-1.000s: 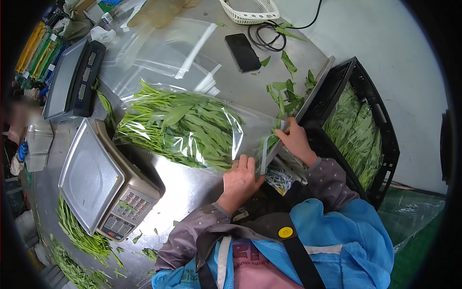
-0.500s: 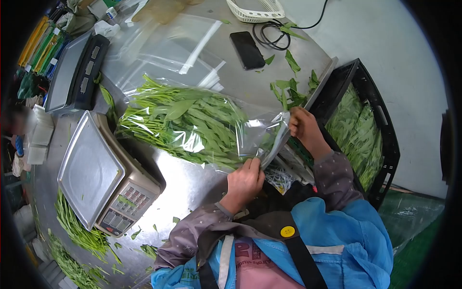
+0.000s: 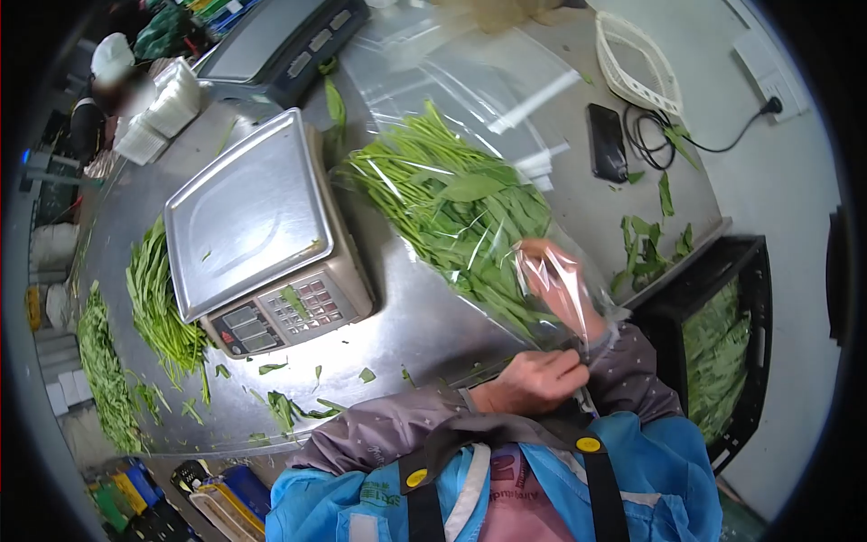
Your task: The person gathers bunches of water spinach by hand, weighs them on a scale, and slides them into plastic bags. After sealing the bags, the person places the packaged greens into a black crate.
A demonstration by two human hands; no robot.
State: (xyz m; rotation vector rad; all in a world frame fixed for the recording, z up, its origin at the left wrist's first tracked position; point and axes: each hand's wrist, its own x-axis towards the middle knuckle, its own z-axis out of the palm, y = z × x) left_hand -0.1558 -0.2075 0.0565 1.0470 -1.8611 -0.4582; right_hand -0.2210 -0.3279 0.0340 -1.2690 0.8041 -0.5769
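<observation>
A clear plastic bag point(image 3: 591, 312) full of leafy green vegetables point(image 3: 479, 212) lies on the metal table, stems toward the upper left and mouth toward me. My left hand point(image 3: 533, 379) is closed on the near edge of the bag's mouth. My right hand point(image 3: 553, 282) is inside the bag, seen through the shiny plastic, its fingers laid against the leaves. Glare on the film partly hides those fingers. Left of the bag stands a weighing scale point(image 3: 253, 217) with a bare metal pan.
Loose greens point(image 3: 163, 298) lie beyond the scale. A second scale point(image 3: 280, 50), flat plastic bags point(image 3: 470, 81), a phone point(image 3: 607, 143), a cable point(image 3: 646, 135) and a white basket point(image 3: 637, 68) are further back. A black crate point(image 3: 763, 334) of bagged greens stands at right.
My right hand has left the bag's rim and gone inside, onto the leaves. My left hand still holds the edge. The view has turned, shifting the scene.
</observation>
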